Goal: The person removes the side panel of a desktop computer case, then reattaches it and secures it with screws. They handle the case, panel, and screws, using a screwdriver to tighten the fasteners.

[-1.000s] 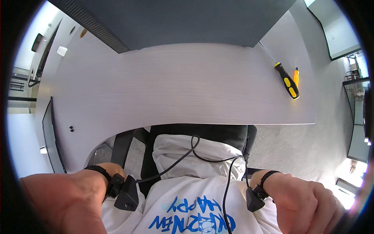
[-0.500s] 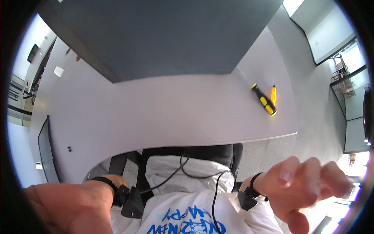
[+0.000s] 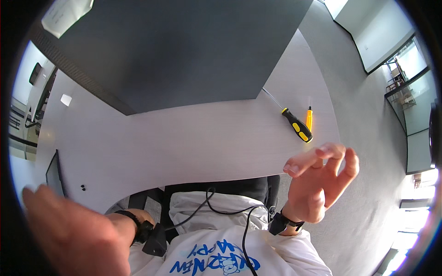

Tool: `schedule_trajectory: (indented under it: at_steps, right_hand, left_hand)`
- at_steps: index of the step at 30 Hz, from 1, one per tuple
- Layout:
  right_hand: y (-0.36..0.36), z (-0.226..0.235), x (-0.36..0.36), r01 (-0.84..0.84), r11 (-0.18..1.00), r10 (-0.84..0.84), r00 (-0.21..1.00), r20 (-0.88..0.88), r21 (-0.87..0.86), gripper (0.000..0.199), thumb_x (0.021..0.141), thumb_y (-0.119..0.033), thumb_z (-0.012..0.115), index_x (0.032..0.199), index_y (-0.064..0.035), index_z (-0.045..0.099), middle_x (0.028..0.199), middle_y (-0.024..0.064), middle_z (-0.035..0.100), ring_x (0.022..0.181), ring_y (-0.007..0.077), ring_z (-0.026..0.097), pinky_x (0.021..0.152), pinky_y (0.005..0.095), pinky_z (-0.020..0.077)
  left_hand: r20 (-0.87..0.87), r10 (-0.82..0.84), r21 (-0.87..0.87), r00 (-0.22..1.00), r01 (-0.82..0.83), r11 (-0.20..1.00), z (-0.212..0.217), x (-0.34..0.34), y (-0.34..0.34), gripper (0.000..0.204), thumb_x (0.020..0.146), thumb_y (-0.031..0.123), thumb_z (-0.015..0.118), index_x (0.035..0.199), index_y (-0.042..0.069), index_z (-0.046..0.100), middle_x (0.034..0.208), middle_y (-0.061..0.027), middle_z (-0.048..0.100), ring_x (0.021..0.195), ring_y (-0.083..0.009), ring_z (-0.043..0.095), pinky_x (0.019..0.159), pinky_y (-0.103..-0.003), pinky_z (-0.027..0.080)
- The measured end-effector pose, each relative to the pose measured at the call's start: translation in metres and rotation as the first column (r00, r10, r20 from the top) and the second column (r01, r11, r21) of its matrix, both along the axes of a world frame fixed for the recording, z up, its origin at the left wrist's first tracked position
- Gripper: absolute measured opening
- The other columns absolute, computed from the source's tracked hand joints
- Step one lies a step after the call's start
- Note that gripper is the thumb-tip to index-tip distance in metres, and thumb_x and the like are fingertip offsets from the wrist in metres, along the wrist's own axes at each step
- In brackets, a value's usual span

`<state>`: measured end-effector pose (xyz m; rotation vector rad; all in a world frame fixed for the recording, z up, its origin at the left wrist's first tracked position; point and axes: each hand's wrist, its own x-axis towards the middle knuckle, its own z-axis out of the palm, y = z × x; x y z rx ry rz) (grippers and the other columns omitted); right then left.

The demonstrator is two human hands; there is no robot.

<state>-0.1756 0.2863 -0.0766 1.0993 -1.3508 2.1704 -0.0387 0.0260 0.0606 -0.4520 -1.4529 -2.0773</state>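
Note:
My right hand [image 3: 317, 184] is raised beyond the table's front edge, below two screwdrivers. Its fingers are spread and slightly curled, with nothing in them. The nearer tool is a black and yellow screwdriver [image 3: 298, 126] lying slantwise, its shaft reaching toward a big dark box-shaped case. Beside its handle lies a slimmer yellow screwdriver [image 3: 309, 119], its thin tip pointing away from me. At the lower left, my left hand [image 3: 78, 234] is blurred by motion; its fingers look stretched out and nothing shows in it. Neither hand touches the tools.
The large dark grey case [image 3: 184, 50] stands on the pale table [image 3: 193, 142], filling the far side. A white label [image 3: 66, 16] is on its top left. A flat dark panel [image 3: 54, 172] stands at the left. A black cable [image 3: 230, 212] crosses my lap.
My right hand has moved left and up, closer to the screwdrivers. My left hand has turned, its fingers now pointing up. The view has shifted, showing more of the case.

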Motion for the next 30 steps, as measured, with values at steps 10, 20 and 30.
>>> schedule_trajectory:
  at_steps: [10, 20, 30]
  right_hand:
    - [-0.028, -0.001, -0.003, -0.072, 0.834, 0.055, 0.997, 0.047, 0.547, 0.036, 0.084, 0.008, 0.067, 0.119, 0.001, 0.066, 0.108, 0.0156, 0.062, 0.087, 0.031, 0.067, 0.075, 0.0387, 0.0565]
    - [-0.043, -0.013, -0.022, 0.162, 0.793, -0.105, 0.986, -0.13, 0.588, 0.026, 0.083, -0.004, 0.077, 0.104, -0.0035, 0.062, 0.102, 0.0088, 0.059, 0.088, 0.028, 0.064, 0.071, 0.0391, 0.0589]
    - [-0.031, -0.017, -0.042, 0.108, 0.811, -0.055, 0.993, -0.109, 0.575, 0.025, 0.08, 0.01, 0.071, 0.1, -0.0039, 0.066, 0.095, 0.0102, 0.063, 0.082, 0.0317, 0.066, 0.07, 0.0391, 0.0566]
  left_hand:
    - [0.381, 0.347, -0.574, 0.857, -0.076, 0.815, -0.122, -0.07, 0.045, 0.031, 0.102, -0.009, 0.036, 0.127, 0.001, 0.051, 0.09, -0.008, 0.063, 0.07, -0.0082, 0.05, 0.063, -0.025, 0.042]
    - [0.376, 0.183, -0.673, 0.909, 0.131, 0.728, -0.105, -0.102, 0.074, 0.08, 0.091, -0.02, 0.032, 0.165, 0.002, 0.012, 0.163, -0.0281, 0.035, 0.148, -0.0361, 0.045, 0.117, -0.043, 0.041]
    - [0.499, -0.248, -0.085, 0.83, 0.331, 0.94, -0.103, -0.105, 0.065, 0.099, 0.094, -0.008, 0.052, 0.167, 0.014, -0.012, 0.165, -0.0256, 0.033, 0.155, -0.0369, 0.031, 0.126, -0.049, 0.023]
